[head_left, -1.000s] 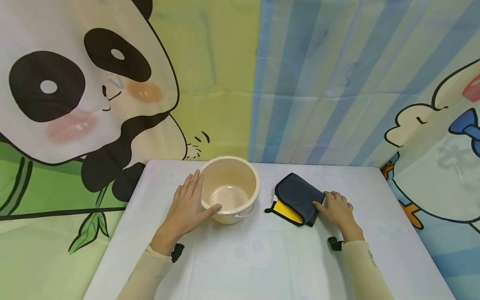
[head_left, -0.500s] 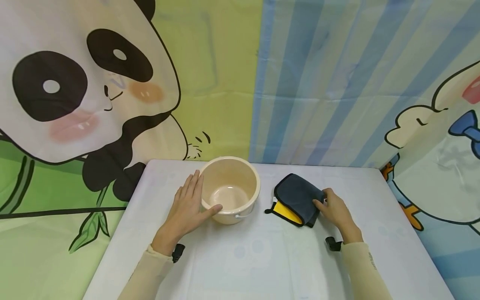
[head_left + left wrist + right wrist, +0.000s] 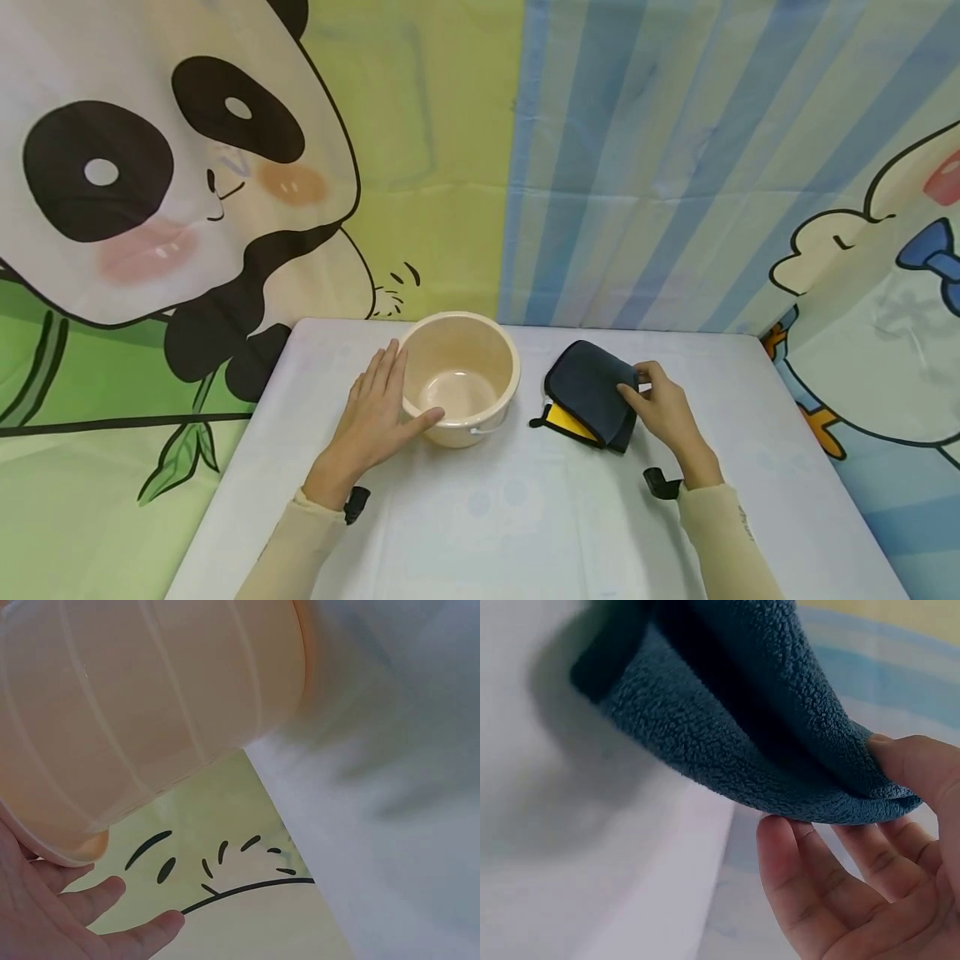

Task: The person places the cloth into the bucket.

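Observation:
My right hand (image 3: 663, 410) pinches the right edge of a folded dark blue cloth (image 3: 588, 387) between thumb and fingers. Yellow lining and a small black loop show at the cloth's lower left. In the right wrist view the fluffy cloth (image 3: 735, 727) bends up in layers, thumb on top and fingers beneath. My left hand (image 3: 371, 417) rests on the left rim of a cream plastic bucket (image 3: 457, 375), fingers straight and thumb over the front rim. The left wrist view shows the bucket's ribbed side (image 3: 150, 697) with fingertips by its rim.
The white table (image 3: 480, 533) carries the bucket and the cloth side by side, with a gap between them. Its back edge meets a printed backdrop (image 3: 420, 167) with a panda and stripes. A thin white handle (image 3: 483, 431) hangs at the bucket's front.
My right hand has closed its fingers on the cloth's right edge and moved slightly up and left, lifting and shifting that edge. The left hand and bucket have stayed put.

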Tool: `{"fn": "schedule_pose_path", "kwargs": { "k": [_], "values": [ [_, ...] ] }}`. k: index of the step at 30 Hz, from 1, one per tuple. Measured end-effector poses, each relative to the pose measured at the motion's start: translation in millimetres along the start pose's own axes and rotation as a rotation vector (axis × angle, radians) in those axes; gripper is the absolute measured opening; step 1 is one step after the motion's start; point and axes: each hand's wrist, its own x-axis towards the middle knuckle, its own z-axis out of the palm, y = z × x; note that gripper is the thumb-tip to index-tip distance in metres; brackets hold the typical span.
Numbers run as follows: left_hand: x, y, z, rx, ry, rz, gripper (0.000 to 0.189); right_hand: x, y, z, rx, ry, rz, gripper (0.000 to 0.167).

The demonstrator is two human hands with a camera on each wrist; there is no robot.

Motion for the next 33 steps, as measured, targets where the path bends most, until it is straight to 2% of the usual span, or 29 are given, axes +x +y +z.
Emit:
{"fn": "schedule_pose_path", "kwargs": {
  "k": [8,21,29,33],
  "values": [
    [0.1,0.5,-0.8,-0.004,-0.005,-0.006,0.112,-1.1,-31.2,-9.5,0.017,0.059,-0.107,0.04],
    [0.8,-1.3,0.0,0.01,-0.016,-0.012,0.112,-3.5,-77.6,-32.6,0.007,0.066,-0.233,0.035],
    [0.5,-0.6,-1.0,0.009,-0.003,-0.001,0.113,-4.6,-106.3,-46.9,0.008,0.115,-0.293,0.034],
    [0.3,-0.4,-1.7,0.008,-0.007,-0.005,0.112,-4.4,-120.8,-55.4,-0.006,0.158,-0.363,0.032]
  ]
}}
